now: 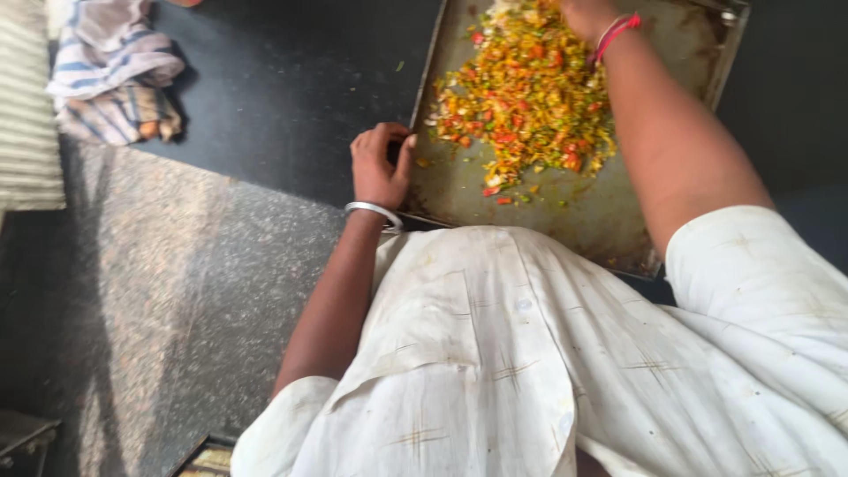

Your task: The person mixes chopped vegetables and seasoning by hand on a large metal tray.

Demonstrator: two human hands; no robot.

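In the head view, looking straight down over a white shirt (495,353), a metal tray (459,181) lies on the dark table (283,79), its near edge just beyond the person's chest. The tray is dull and stained, with bare metal along its near and left parts. A loose heap of chopped vegetables (526,93), yellow, orange, red and green, spreads across the tray's middle and far part, with a few scattered bits on the bare metal nearer the person.

The left hand (380,163) grips the tray's left rim near its near corner. Its fingers (371,141) are curled together over the edge, with the thumb lying along the rim on the tray side. A silver bangle (375,212) circles that wrist.

The right hand (583,13) reaches to the far end of the heap and is mostly cut off by the top edge of the picture, so I cannot tell whether its fingers are spread or closed. It rests at or in the vegetables there. A red thread band (618,31) is tied round the right wrist, and the forearm crosses above the tray's right side.

At far left, well apart from the tray, a crumpled striped cloth (115,71) in blue, white and brown lies on the table. Nearer, on the left, the surface turns to speckled grey stone (159,291).
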